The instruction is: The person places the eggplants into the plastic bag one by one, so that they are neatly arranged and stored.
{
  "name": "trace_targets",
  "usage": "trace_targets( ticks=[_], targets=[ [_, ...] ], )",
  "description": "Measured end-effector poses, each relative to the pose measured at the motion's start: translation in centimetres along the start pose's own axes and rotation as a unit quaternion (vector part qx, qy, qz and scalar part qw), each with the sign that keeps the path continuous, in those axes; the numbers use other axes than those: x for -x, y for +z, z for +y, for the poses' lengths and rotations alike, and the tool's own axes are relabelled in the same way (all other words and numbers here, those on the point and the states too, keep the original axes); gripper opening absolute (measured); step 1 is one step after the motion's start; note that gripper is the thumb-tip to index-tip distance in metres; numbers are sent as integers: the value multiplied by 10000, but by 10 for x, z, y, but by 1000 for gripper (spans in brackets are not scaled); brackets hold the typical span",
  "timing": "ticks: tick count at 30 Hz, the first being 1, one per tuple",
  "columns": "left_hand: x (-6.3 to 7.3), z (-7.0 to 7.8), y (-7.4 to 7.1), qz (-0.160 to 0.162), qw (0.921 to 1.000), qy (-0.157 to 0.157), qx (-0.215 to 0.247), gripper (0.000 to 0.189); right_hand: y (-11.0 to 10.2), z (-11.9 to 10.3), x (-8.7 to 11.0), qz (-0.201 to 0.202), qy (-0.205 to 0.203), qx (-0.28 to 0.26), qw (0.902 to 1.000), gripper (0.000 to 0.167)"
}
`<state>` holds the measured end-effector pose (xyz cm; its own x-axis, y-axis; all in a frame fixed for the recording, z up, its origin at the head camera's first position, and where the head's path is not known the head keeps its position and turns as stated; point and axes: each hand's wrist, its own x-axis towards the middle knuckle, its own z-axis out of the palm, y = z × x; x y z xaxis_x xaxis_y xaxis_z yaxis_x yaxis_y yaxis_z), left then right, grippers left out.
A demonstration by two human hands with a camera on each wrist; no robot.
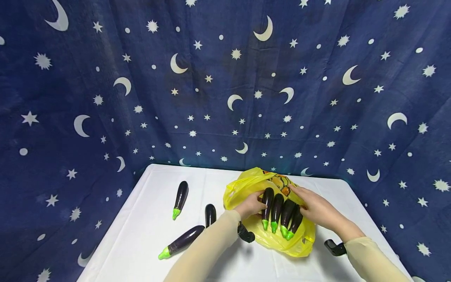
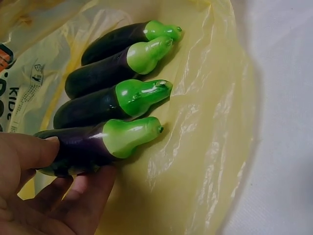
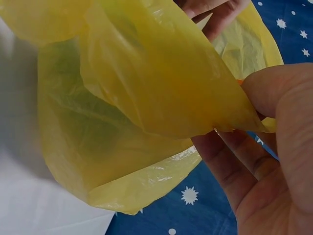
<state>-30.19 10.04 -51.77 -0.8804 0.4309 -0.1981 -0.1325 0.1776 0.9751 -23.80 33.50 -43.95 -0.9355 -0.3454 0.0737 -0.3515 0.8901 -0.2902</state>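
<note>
Several dark purple eggplants with bright green stem ends lie side by side in the mouth of a yellow plastic bag. My left hand grips the leftmost eggplant; in the left wrist view thumb and fingers are round the body of that eggplant. At the bag's right side my right hand pinches its edge, and the right wrist view shows the yellow plastic between thumb and fingers. Printed lettering marks the inside of the bag in the left wrist view.
On the white table, left of the bag, lie a separate eggplant, a longer one and a third partly hidden by the left forearm. A blue curtain with moons and stars hangs behind the table.
</note>
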Motion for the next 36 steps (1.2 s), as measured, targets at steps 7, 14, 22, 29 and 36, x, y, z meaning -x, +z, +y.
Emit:
trace_targets(
  ticks=[7,14,22,29,36],
  targets=[
    [-6,-4,2,245,9991,105,-339,67,-1,1,0,1,-6,-10,10000,76],
    [-8,-4,2,291,9975,87,-645,64,-1,0,-1,-27,37,-63,10000,76],
    [-9,-3,2,258,9931,224,-1120,59,-2,-2,-2,-48,38,-80,9999,75],
    [-9,-1,2,352,9824,254,-1816,56,-3,-5,-1,-83,91,-128,9998,75],
    [-8,-4,2,370,9809,228,-1894,53,-3,-5,-2,-98,96,-92,9999,75]
  ],
)
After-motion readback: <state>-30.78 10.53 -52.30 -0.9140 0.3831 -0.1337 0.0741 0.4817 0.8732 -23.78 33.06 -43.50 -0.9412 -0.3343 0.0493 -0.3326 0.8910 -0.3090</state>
